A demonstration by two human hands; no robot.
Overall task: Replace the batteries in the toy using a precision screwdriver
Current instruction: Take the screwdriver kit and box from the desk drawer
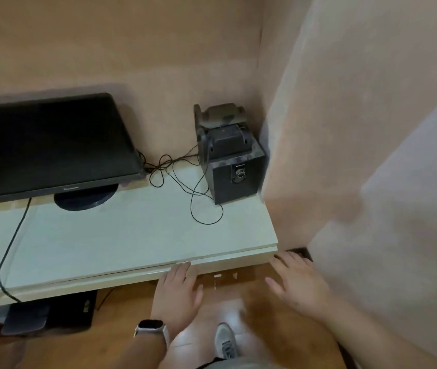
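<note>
— Grey shoe (226, 342) nearest, on the wooden floor (286, 339). What are the hands doing?
— The left hand (178, 288), a watch (149, 324) on its wrist, is palm down with straight fingers. The fingertips touch the front edge of the pale tabletop (132, 235). Its grip is open and has hold of nothing.
— And the right?
— The right hand (297, 283) is blurred, fingers spread in the air just past the tabletop's right corner. Open grip too, nothing in it.
— Further back?
— A thick black cable (12, 249) runs from the front edge up to a dark monitor (47, 145) at the left. Thin wires (185, 179) loop toward a black speaker (234, 179) in the far right corner.
— The toy?
— A grey-green thing on top of the speaker looks like the toy (222, 115), well apart from both hands, against the peach wall (132, 49).
</note>
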